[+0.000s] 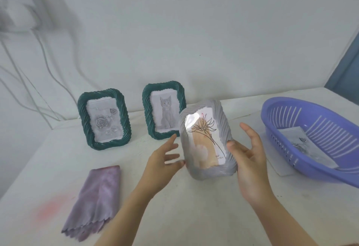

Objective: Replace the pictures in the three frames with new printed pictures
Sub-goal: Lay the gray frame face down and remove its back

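Observation:
Two dark green frames stand upright at the back of the table: the left green frame point(104, 119) shows a grey rose print, the right green frame point(163, 110) a grey cat print. A grey frame point(207, 139) with a line-drawn flower picture is tilted in front of them. My right hand point(250, 160) holds its right edge, thumb on the front. My left hand point(165, 162) is at its lower left edge with fingers spread, thumb tip touching the rim. A printed picture point(303, 144) lies in the purple basket point(318, 129) at the right.
A folded purple cloth point(97, 197) lies on the white table point(194, 216) at the front left. A white sheet point(279, 168) sticks out from under the basket. Cables hang down the wall at the left.

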Demonstrator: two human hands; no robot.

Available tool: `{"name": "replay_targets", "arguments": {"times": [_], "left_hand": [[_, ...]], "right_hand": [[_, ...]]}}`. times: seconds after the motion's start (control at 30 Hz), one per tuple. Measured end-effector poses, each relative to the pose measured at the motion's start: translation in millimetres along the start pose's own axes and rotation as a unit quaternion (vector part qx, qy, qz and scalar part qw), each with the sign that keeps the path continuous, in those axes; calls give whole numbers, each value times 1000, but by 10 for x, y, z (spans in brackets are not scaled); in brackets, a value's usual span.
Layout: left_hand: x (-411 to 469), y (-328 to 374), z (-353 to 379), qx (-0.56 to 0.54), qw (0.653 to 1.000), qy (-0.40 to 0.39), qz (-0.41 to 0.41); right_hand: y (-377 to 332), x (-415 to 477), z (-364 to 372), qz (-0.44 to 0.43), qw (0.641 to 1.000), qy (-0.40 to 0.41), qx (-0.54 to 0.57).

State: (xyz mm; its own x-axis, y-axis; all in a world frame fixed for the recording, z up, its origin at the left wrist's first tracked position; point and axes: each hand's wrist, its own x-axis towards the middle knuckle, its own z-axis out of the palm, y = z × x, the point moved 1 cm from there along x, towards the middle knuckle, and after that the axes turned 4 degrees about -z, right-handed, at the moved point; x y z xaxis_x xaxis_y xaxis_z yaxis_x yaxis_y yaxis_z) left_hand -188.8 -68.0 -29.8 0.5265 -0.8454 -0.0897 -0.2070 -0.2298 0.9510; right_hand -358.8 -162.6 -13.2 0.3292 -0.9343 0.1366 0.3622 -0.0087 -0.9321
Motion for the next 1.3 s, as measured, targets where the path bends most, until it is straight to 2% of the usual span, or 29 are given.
{"name": "replay_targets", "arguments": {"times": [0.1,0.2,0.3,0.4,0.47,0.53,0.63,0.73,0.83,0.97,1.1,1.3], "left_hand": [[-43,169,3,-9,995,87,43],[-80,413,5,-51,990,116,66],[-60,519,-40,-28,988,142,47],[-29,484,-133,14,987,157,13],[-24,394,-200,-12,991,136,-11],[-9,258,-283,-57,991,116,-36],[7,58,-395,-43,995,81,-49],[-17,-79,-475,-26,997,60,-50],[11,-233,-527,2,997,45,-62],[51,-428,-550,65,993,75,-63],[13,-541,-501,144,983,106,-30],[-60,-628,-421,192,974,125,-1]], "right_hand": [[-9,-69,126,-63,991,-32,-110],[6,-167,266,-126,965,-76,-217],[36,-282,416,-158,929,-156,-295],[58,-368,514,-153,899,-230,-339],[6,-390,518,-168,897,-218,-345],[-58,-381,474,-207,908,-164,-325],[-1,-259,339,-224,900,-109,-358],[273,-89,151,-130,890,-112,-422],[517,-74,31,-37,896,-135,-421],[633,-148,24,-23,904,-142,-404],[647,-225,39,-42,896,-135,-420],[692,-282,13,-64,873,-130,-465]]}}
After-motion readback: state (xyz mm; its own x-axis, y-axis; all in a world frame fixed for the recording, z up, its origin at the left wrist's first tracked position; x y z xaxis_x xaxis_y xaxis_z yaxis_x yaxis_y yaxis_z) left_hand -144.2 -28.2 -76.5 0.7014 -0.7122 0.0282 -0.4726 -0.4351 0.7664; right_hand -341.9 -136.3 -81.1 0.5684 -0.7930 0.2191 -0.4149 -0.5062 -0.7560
